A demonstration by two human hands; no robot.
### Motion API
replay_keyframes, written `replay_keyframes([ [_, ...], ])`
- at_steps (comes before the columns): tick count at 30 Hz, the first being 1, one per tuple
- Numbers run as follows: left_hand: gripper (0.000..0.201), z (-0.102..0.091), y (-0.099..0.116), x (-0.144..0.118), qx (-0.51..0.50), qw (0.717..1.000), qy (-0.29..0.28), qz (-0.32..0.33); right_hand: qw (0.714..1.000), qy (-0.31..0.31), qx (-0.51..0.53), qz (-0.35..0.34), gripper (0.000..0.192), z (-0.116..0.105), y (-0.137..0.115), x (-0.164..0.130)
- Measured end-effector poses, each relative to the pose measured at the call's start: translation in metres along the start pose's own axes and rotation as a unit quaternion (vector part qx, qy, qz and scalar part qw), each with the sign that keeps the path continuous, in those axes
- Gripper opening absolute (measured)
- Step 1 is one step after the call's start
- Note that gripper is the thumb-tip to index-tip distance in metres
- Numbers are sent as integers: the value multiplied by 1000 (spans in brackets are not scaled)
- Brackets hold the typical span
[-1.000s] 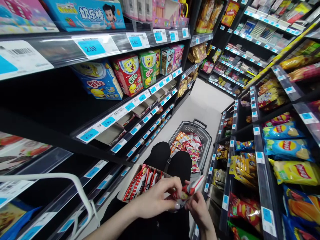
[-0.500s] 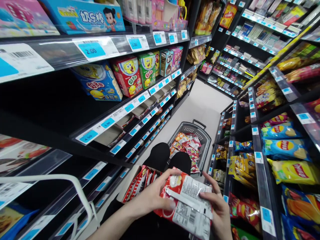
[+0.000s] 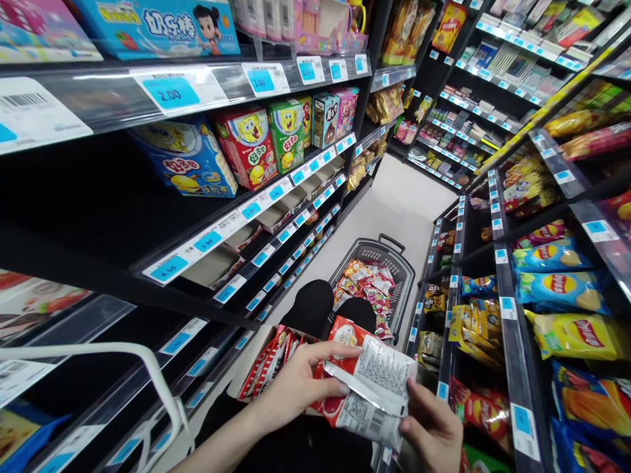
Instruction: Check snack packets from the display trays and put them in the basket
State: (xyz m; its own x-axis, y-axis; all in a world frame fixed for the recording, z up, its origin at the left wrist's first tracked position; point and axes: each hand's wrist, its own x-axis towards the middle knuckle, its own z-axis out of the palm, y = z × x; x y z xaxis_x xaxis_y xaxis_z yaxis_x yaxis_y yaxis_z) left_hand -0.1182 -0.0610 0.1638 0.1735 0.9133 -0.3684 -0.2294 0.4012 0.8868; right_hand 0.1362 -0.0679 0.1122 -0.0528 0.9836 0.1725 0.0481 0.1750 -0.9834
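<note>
I see one red-and-silver packet (image 3: 379,381) stretched between both hands, the left hand (image 3: 303,381) pinching one side, the right hand (image 3: 434,417) the other. Just beyond the left hand, an open box (image 3: 251,355) already holds upright packets (image 3: 276,361); farther ahead, loose packets (image 3: 367,282) remain in a basket (image 3: 407,289).

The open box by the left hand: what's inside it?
Red striped packets are lined up inside the box. The left hand covers part of it, so what's there, or beneath the packets, can't be seen.
</note>
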Motion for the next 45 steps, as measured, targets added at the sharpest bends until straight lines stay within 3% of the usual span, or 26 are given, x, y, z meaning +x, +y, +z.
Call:
replay_keyframes([
  [4, 16, 3, 0, -1, 67, 997, 29, 35, 987, 31, -91, -125, 10, 11, -26, 6],
  [6, 7, 4, 0, -2, 109, 991, 56, 54, 976, 47, -152, -147, 9, 16, -38, 7],
  [9, 5, 5, 2, -4, 162, 982, 67, 71, 961, 66, -236, -126, 21, 21, -48, 5],
  [12, 8, 9, 7, -6, 171, 981, 56, 76, 961, 81, -260, -56, 31, 26, -52, 5],
  [16, 10, 14, 10, -5, 91, 993, 42, 66, 983, 87, -158, 36, 27, 28, -52, 8],
  [20, 13, 13, 6, 0, -83, 996, 17, 35, 990, 81, -65, 95, 24, 11, -41, 13],
  [24, 17, 3, 0, 1, -228, 970, -44, -68, 994, -29, 18, 100, 25, -11, -25, 11],
  [26, 30, -4, -3, -1, -287, 947, -99, -101, 991, -18, 52, 125, 43, -12, -23, 6],
  [28, 48, -8, -5, -4, -308, 933, -151, -109, 986, 32, 46, 157, 53, -7, -25, 2],
  [30, 53, -8, -6, -4, -253, 951, -144, -102, 981, 78, -2, 177, 44, 2, -30, 0],
  [33, 28, -1, -8, -2, -74, 990, -46, -108, 972, 119, -126, 159, 37, 11, -36, 2],
  [36, 31, 3, -7, 0, 89, 988, 16, -127, 963, 97, -217, 129, 41, 10, -36, 4],
  [40, 43, -5, -1, 0, 194, 969, -36, -150, 969, 40, -191, 154, 48, 3, -34, 3],
  [42, 46, -7, 0, 1, 223, 965, -51, -129, 974, 21, -142, 178, 44, 1, -36, 2],
  [45, 27, 1, -1, 3, 259, 964, 29, -42, 980, 36, -95, 174, 41, 8, -43, 1],
])
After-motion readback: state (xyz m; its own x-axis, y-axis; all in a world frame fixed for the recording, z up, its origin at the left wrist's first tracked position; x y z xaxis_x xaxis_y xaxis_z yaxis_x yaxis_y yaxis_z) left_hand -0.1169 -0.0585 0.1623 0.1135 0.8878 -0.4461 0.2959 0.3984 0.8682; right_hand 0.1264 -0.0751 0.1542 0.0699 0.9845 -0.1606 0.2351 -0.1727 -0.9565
